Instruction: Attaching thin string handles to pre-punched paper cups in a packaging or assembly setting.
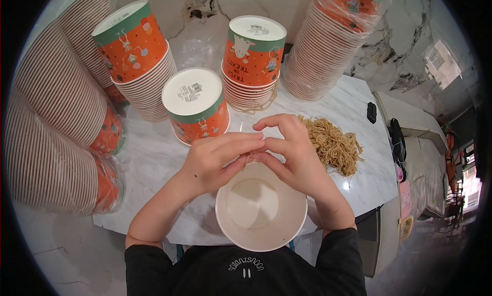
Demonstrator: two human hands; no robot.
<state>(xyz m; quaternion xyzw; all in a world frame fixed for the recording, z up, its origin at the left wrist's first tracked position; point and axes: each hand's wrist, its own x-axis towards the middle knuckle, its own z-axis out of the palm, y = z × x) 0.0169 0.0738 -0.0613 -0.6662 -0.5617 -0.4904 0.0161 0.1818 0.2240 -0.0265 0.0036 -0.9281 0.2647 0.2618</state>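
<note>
A white paper bucket (262, 234) stands open end up at the table's front edge, close to my body, and I can see into it. Both hands meet over its far rim. My left hand (215, 155) has its thumb and fingers pinched together there. My right hand (289, 152) brings its thumb and fingers against the left fingertips, its index finger arched above. Whatever they pinch is small and mostly hidden by the fingers. To the right of my right hand lies a loose heap of tan cord (335, 146).
An orange and green paper bucket (193, 93) sits upside down beyond my left hand. Nested upside-down bucket stacks (146, 81) (251, 65) stand behind it. Plastic-wrapped stacks (56, 152) line the left, another wrapped stack (323, 55) the back right. A small black object (371, 112) lies at the marble table's right edge.
</note>
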